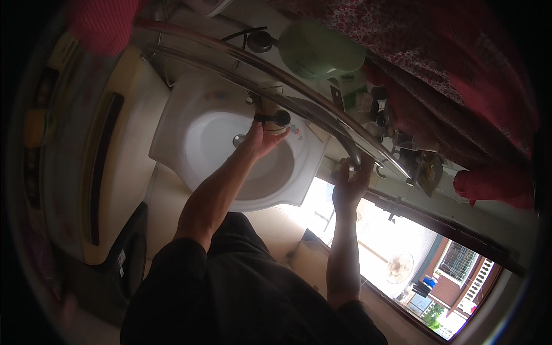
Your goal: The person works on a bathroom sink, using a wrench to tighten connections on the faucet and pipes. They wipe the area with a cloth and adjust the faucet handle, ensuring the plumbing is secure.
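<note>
My left hand (266,142) is over the white washbasin (167,138), just below the dark faucet (280,118). Its fingers curl around a pale, round, cup-like thing (275,127), partly hidden by the faucet and the hand. Off to the right of the basin, my right hand (352,183) is raised, its fingers closed around the lower end of a dark grey curved thing (352,150). The dimness and the rail in front keep me from telling what kind of thing that is. A metal drain (238,140) shows in the bowl beside my left wrist.
A curved metal rail (253,60) crosses above the basin. Behind it are a pale green rounded container (319,49), small bottles and hanging red patterned cloth (425,52). A white toilet tank or cabinet (129,149) stands left. A bright window (397,253) lies right.
</note>
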The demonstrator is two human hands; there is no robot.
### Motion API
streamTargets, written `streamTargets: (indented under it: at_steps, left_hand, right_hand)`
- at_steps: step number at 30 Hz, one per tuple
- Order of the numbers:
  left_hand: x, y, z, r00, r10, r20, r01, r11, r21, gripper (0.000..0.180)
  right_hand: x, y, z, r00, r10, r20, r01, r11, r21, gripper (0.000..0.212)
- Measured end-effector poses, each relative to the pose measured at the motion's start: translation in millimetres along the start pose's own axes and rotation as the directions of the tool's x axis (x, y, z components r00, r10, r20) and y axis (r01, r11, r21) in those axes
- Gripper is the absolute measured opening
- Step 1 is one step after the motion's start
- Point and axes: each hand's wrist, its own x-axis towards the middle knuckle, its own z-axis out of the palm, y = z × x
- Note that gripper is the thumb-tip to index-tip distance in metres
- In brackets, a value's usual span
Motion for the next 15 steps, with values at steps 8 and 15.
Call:
streamTargets:
  at_steps: [8,15]
  left_hand:
    - [-4.2,6.4,-10.8,0.989,-0.108,0.098,0.108,0.994,0.000,0.068]
    - [-11.5,27.9,2.4,0.995,-0.097,0.011,0.095,0.991,0.090,0.060]
  right_hand:
    - [-2.5,-16.1,26.6,0.963,-0.028,-0.269,-0.016,0.987,-0.161,0.033]
    - [2.7,-45.7,47.4,0.943,-0.211,-0.258,0.165,0.968,-0.187,0.038]
